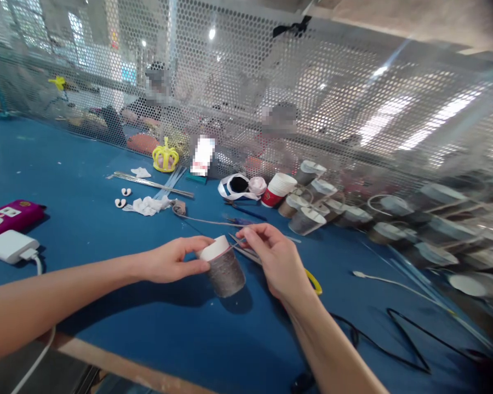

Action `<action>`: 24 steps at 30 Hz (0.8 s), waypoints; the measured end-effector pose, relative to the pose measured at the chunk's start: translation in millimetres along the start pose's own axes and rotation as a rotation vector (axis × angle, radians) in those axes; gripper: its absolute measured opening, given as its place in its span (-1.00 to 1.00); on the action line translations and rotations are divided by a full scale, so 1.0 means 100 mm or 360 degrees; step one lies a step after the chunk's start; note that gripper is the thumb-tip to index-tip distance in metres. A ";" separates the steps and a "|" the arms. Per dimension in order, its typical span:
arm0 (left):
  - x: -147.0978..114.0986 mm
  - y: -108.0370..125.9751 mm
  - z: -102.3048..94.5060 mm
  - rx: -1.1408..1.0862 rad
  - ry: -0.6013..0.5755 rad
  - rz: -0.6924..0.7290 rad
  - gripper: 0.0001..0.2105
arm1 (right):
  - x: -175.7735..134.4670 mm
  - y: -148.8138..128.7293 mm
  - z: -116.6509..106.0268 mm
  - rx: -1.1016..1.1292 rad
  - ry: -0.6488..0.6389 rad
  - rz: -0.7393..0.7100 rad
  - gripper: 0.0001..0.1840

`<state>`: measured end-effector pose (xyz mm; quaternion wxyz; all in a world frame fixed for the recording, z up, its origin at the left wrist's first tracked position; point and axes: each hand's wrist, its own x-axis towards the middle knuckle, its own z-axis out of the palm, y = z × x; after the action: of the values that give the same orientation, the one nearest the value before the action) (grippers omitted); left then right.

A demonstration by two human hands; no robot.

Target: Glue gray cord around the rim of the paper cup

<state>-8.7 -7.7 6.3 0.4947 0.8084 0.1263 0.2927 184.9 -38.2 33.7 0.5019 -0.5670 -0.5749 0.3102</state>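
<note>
My left hand (181,260) is closed around the white upper part of a paper cup wrapped in grey cord (227,273), which it holds tilted above the blue table. Close to the cup's rim, the fingers of my right hand (271,251) are pinched together on what looks like a thin strand running to the cup. Scissors with a yellow handle (313,282) show partly under that hand, their blades pointing towards the cup. Behind the hands, a small coil of flat grey cord (178,208) trails a length to the right.
Several grey-wrapped cups (307,220) line the back right, beside stacked red-and-white paper cups (278,189). A yellow crown-shaped piece (165,157), a phone (202,156) and white scraps (148,205) lie farther back. A purple power strip (12,216) sits left; black cable (386,350) lies right. Perforated mesh (230,71) stands behind.
</note>
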 end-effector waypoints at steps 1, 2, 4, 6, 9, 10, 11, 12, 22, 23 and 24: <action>0.00 0.00 0.00 0.0004 0.0000 0.0004 -0.79 | 0.00 0.01 0.00 0.0015 -0.0006 0.0009 -0.77; 0.00 0.01 0.01 0.0007 0.0002 0.0006 -0.79 | 0.00 0.02 0.01 0.0026 -0.0011 0.0017 -0.77; 0.00 0.01 0.01 0.0014 0.0006 0.0005 -0.78 | -0.01 0.05 0.01 0.0035 -0.0023 0.0033 -0.77; -0.01 0.01 0.02 0.0012 0.0008 -0.0001 -0.77 | -0.01 0.09 0.02 0.0036 -0.0039 0.0041 -0.76; -0.01 0.01 0.02 0.0000 0.0005 -0.0001 -0.77 | -0.03 0.15 0.02 0.0028 -0.0058 0.0046 -0.76; -0.01 0.01 0.02 -0.0002 0.0004 0.0001 -0.77 | -0.03 0.16 0.03 0.0025 -0.0063 0.0049 -0.76; -0.01 0.01 0.02 0.0001 0.0002 0.0007 -0.78 | -0.04 0.17 0.03 0.0017 -0.0068 0.0053 -0.76; -0.01 0.01 0.02 0.0009 -0.0005 0.0018 -0.78 | -0.04 0.18 0.04 0.0007 -0.0072 0.0057 -0.76; -0.01 0.06 0.02 0.0097 -0.0073 0.0063 -0.83 | -0.12 0.12 0.13 -0.0402 -0.0105 -0.0003 -0.76; -0.02 0.06 0.02 0.0107 -0.0079 0.0061 -0.83 | -0.13 0.13 0.14 -0.0463 -0.0113 -0.0025 -0.76; -0.02 0.06 0.02 0.0119 -0.0085 0.0057 -0.82 | -0.14 0.13 0.15 -0.0518 -0.0120 -0.0046 -0.75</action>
<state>-9.4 -12.7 10.2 0.4622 0.8359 0.1095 0.2749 173.4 -46.6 13.4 0.3860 -0.6203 -0.6441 0.2268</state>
